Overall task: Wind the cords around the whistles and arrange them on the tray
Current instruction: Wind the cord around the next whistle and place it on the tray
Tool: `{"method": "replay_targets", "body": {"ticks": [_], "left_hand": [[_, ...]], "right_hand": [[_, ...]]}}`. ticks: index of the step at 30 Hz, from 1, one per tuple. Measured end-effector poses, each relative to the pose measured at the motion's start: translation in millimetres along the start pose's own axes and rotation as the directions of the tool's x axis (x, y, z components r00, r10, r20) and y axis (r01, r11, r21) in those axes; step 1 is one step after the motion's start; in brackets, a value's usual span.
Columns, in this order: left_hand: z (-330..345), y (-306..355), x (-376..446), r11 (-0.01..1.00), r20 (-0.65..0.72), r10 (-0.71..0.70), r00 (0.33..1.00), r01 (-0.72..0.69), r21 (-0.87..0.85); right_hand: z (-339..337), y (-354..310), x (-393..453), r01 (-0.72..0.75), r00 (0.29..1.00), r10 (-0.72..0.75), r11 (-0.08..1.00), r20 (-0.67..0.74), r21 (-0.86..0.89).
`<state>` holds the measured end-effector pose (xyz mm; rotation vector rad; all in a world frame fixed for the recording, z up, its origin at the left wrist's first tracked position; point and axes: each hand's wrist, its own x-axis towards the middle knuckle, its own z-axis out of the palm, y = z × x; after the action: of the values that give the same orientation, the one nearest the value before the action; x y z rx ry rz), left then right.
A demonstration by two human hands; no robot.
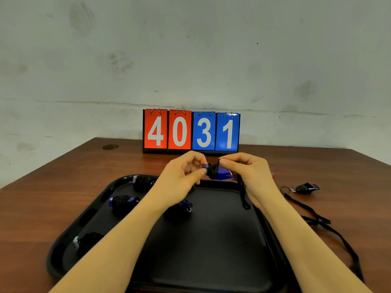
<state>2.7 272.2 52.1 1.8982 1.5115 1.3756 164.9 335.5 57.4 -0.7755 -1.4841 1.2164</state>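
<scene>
Black tray [211, 271] holds four wound whistles [123, 202]; both hands [182, 172] [249, 170] pinch blue whistle [223, 173].

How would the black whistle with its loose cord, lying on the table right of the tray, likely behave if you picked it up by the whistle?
The cord would probably dangle limply, since it lies in slack curves across the table. The black whistle looks small and plastic, so likely light and rigid. The trailing cord might drag or snag the tray edge.

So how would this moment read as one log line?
winding cord | both hands on blue whistle | four wrapped on tray
</scene>
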Motion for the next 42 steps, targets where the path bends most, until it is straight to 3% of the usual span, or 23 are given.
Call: {"method": "replay_targets", "body": {"ticks": [7, 13, 19, 29, 33, 38, 40, 42], "left_hand": [[1, 2, 1, 0.983, -0.062, -0.070, 0.996, 0.058, -0.176], [1, 2, 2, 0.952, -0.152, -0.166, 0.974, 0.118, -0.283], [3, -8, 8, 0.967, -0.244, -0.213, 0.946, 0.168, -0.192], [-1, -17, 11, 0.970, -0.363, -0.207, 0.909, 0.238, 0.043], [-2, -16, 10, 0.963, -0.339, -0.181, 0.923, 0.236, 0.127], [0, -15, 8, 0.968, -0.268, -0.106, 0.958, 0.161, 0.193], [1, -14, 7, 0.974, -0.229, -0.077, 0.970, 0.122, 0.190], [1, -11, 5, 0.978, -0.190, -0.045, 0.981, 0.082, 0.193]], "right_hand": [[4, 6, 0, 0.042, 0.994, -0.024, 0.983, 0.102, -0.179], [8, 6, -4, 0.083, 0.965, -0.027, 0.975, 0.261, -0.205], [11, 4, -8, 0.132, 0.929, 0.002, 0.933, 0.370, -0.336], [8, -1, -9, 0.209, 0.912, -0.071, 0.928, 0.405, -0.308], [10, 5, -7, 0.373, 0.907, -0.207, 0.800, 0.366, -0.471], [8, 17, -1, 0.597, 0.781, -0.495, 0.417, 0.380, -0.685], [7, 18, 0, 0.583, 0.785, -0.506, 0.411, 0.357, -0.700], [8, 17, -3, 0.529, 0.832, -0.466, 0.505, 0.300, -0.682]]}}
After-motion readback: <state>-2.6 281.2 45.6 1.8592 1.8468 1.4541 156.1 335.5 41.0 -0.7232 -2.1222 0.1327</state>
